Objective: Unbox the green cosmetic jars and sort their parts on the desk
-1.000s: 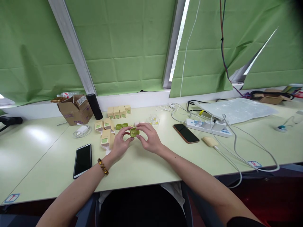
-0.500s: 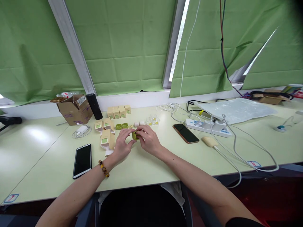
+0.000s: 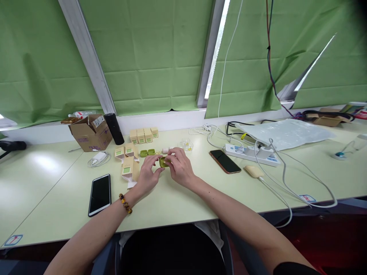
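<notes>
Both hands meet above the middle of the table around a small olive-green plastic case (image 3: 163,162). My left hand (image 3: 148,172) grips its left side between thumb and fingers. On the opposite side, my right hand (image 3: 180,168) pinches the case, its fingers covering part of it. Whatever lies inside the case is too small to make out. Two similar green cases (image 3: 147,153) sit on the table just beyond my left hand. Behind my right hand are a pale pink cylinder (image 3: 165,150) and a clear container with yellow bits (image 3: 187,144).
Opened small cartons (image 3: 130,168) lie left of my hands, with several more boxes (image 3: 143,136) lined up behind. A white-framed phone (image 3: 99,195) is at the left. To the right are another phone (image 3: 225,161), a power strip (image 3: 252,154), a cream mouse-shaped device (image 3: 254,171) and loose cables.
The green case has tilted, showing more of its hollow top. My right hand has shifted and its fingers rise slightly, covering some of the clear pieces behind. The left hand barely moves.
</notes>
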Motion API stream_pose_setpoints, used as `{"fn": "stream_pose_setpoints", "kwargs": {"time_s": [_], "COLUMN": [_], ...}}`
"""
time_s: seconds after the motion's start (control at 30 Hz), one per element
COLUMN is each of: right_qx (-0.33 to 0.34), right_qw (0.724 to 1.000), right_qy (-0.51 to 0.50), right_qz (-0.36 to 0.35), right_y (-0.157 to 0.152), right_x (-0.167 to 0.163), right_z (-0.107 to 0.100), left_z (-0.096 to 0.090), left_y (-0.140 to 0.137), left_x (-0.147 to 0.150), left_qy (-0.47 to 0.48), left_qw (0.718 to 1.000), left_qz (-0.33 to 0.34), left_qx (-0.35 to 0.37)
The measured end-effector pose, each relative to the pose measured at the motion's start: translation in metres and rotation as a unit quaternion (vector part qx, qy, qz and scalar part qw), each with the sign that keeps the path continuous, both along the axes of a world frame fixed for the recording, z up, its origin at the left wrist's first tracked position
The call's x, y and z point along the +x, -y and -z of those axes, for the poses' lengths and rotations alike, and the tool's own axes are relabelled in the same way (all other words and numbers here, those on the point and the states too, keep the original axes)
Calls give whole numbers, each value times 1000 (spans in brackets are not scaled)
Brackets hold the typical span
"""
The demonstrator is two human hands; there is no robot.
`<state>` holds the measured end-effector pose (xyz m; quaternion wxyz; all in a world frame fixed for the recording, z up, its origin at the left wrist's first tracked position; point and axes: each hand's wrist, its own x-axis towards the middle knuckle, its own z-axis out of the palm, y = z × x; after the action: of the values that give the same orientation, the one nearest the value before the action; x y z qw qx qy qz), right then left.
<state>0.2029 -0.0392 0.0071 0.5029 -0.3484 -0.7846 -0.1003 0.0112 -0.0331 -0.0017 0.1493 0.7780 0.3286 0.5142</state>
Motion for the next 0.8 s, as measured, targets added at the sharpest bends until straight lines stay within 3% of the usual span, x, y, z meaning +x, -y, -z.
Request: {"fn": "stream_pose_setpoints", "kwargs": {"time_s": [0.3,0.43,0.63,0.73,0.8], "right_qx": [62,51,-88,-182,-232], "right_qw": [991,990,990,975,951], "right_qy": [-118,-131,-85,19,117], "right_qz": [5,1,65,123,165], "right_y": [15,7,-35,-68,-89], "right_x": [1,7,10,3,-4], "right_z": [-20,-20,-27,-34,-38], "left_z": [3,3,3,4,4], "left_y": [-14,-13,-10,-11,-12], "left_x": [-8,-9,-10,-12,-13], "left_qy": [19,-11,-112,-149,-170], "left_qw": [978,976,971,964,959], "left_qz": [-74,-97,-100,-108,-112], "left_qx": [-194,-197,-185,-190,-195]}}
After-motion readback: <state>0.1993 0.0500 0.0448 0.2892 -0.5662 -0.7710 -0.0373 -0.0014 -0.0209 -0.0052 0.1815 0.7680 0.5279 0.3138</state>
